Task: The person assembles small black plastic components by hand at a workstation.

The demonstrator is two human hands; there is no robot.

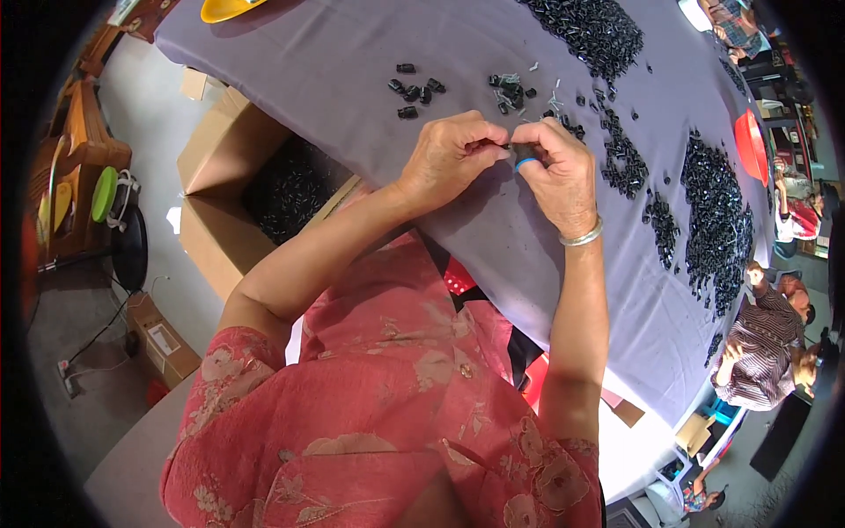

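My left hand point(451, 158) and my right hand point(559, 176) meet over the table, fingertips nearly touching. Both are closed in a pinch around a small black part point(507, 147), mostly hidden by the fingers. On my right thumb sits a dark cover with a blue edge point(525, 160). A silver bangle point(583, 234) circles my right wrist. Just beyond my hands lies a little pile of black parts mixed with pale, thin screw-like pieces point(510, 86). Left of that pile, several larger black pieces point(409, 91) are scattered.
The grey tablecloth point(334, 62) carries large heaps of black parts point(717, 220) at right and at the far side point(594, 35). An open cardboard box point(207, 224) of black parts stands left below the edge. A red bowl point(751, 145) and a seated person point(766, 343) are at right.
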